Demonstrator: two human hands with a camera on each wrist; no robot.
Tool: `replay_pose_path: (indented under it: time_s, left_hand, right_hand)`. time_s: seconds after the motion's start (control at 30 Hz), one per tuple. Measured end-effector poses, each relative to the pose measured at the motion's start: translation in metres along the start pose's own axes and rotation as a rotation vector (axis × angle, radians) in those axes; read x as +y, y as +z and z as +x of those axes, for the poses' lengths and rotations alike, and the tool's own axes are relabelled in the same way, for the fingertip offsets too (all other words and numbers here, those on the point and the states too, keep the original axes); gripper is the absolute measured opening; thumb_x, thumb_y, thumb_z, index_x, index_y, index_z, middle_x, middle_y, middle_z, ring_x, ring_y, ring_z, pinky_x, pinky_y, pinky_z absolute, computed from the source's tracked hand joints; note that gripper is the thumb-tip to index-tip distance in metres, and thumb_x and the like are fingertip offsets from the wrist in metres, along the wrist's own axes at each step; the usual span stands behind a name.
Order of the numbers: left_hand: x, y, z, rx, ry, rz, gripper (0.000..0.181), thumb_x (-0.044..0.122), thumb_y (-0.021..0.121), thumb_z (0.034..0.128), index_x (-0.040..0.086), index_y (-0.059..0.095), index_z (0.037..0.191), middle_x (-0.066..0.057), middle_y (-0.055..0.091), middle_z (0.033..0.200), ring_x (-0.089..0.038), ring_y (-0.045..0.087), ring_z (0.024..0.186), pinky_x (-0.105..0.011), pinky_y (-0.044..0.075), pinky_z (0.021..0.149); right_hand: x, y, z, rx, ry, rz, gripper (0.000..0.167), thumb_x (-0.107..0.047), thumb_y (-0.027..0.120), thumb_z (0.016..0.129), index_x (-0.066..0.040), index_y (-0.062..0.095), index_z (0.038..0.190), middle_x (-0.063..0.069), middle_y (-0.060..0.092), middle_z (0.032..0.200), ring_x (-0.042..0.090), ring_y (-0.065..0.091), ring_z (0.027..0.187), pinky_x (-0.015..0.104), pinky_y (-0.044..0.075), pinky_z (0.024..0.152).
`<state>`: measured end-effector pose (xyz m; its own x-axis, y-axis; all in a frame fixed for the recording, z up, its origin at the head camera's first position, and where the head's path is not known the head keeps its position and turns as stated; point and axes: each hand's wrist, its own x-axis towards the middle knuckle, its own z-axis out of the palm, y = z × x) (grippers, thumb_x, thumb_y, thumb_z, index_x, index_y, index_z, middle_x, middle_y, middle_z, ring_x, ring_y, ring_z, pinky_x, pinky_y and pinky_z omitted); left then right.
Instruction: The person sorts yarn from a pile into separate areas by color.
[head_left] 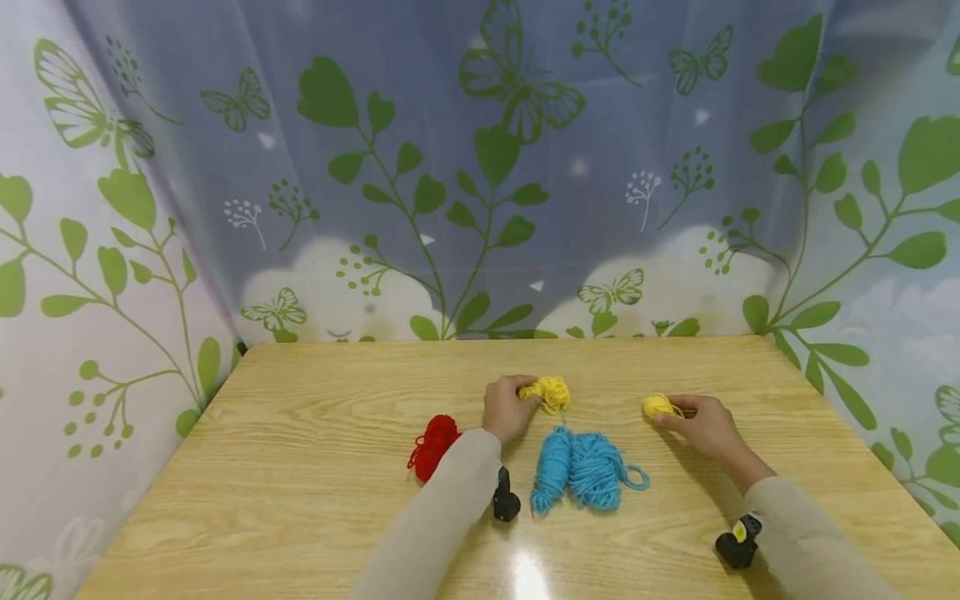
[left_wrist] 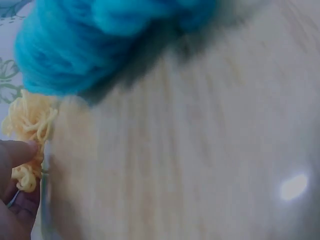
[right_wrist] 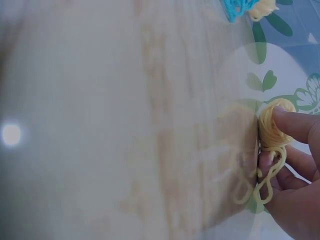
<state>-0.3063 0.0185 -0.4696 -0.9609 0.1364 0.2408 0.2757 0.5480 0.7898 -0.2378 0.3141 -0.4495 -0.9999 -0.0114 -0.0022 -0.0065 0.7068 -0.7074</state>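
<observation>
My left hand (head_left: 510, 408) pinches one end of a loose yellow yarn bundle (head_left: 551, 393) beyond the blue yarn. In the left wrist view, thumb and fingers close on that yellow yarn (left_wrist: 30, 117). Off to the right, my right hand (head_left: 705, 427) grips a small round ball of yellow yarn (head_left: 660, 406). A loose loop hangs from this ball (right_wrist: 275, 127) in the right wrist view. Two blue yarn skeins, a narrow one (head_left: 552, 468) and a wider one (head_left: 596, 471), lie side by side between my forearms. Red yarn (head_left: 435, 446) is partly hidden behind my left sleeve.
The wooden table (head_left: 300, 467) stretches under everything, its far edge against a patterned curtain (head_left: 420, 208). A blue yarn loop (head_left: 636, 477) sticks out to the right of the wider skein. Black wrist cameras (head_left: 506, 497) sit on both sleeves.
</observation>
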Motion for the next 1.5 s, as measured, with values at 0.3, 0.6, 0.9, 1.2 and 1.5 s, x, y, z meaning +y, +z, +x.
replay_pose_path:
  time_s: [0.3,0.6,0.9,1.2,1.5]
  left_hand:
    - [0.038,-0.006,0.013,0.084,-0.044,-0.093,0.033,0.009,0.069,0.0878,0.006,0.068,0.12,-0.011,0.069,0.112,-0.025,0.065,0.098,-0.033,0.055,0.077]
    - [0.086,0.015,0.015,0.117,-0.071,-0.131,0.029,0.009,0.072,0.086,0.004,0.07,0.115,-0.011,0.071,0.107,-0.025,0.066,0.096,-0.033,0.055,0.077]
    - [0.111,0.055,0.002,0.158,-0.231,-0.206,0.027,0.007,0.073,0.0842,0.001,0.072,0.11,-0.013,0.071,0.106,-0.03,0.066,0.1,-0.039,0.056,0.079]
    - [0.105,0.085,-0.009,0.152,-0.377,-0.162,0.025,0.009,0.074,0.0837,0.002,0.073,0.108,-0.014,0.07,0.106,-0.033,0.064,0.102,-0.042,0.055,0.083]
    - [0.106,0.084,-0.012,-0.027,-0.283,-0.099,0.014,0.006,0.064,0.0861,0.001,0.077,0.088,-0.012,0.073,0.082,-0.019,0.061,0.063,-0.027,0.045,0.052]
  right_hand:
    - [0.004,0.001,0.002,0.001,0.012,-0.006,0.065,-0.036,0.063,0.093,0.014,0.048,0.132,0.034,0.054,0.126,0.047,0.054,0.112,0.044,0.054,0.08]
    - [0.002,0.0,0.001,0.003,0.0,-0.009,0.064,-0.035,0.063,0.093,0.014,0.048,0.132,0.034,0.053,0.127,0.048,0.053,0.113,0.046,0.054,0.082]
    - [0.005,0.003,0.004,0.019,-0.004,-0.004,0.06,-0.033,0.064,0.093,0.012,0.05,0.131,0.032,0.055,0.126,0.047,0.054,0.112,0.047,0.053,0.082]
    - [0.003,0.005,0.005,0.023,-0.014,-0.012,0.058,-0.031,0.065,0.092,0.012,0.053,0.129,0.032,0.056,0.124,0.046,0.056,0.111,0.046,0.054,0.082]
    - [0.002,0.003,0.003,0.027,0.005,-0.001,0.057,-0.03,0.065,0.092,0.012,0.053,0.129,0.031,0.057,0.123,0.045,0.057,0.11,0.044,0.054,0.08]
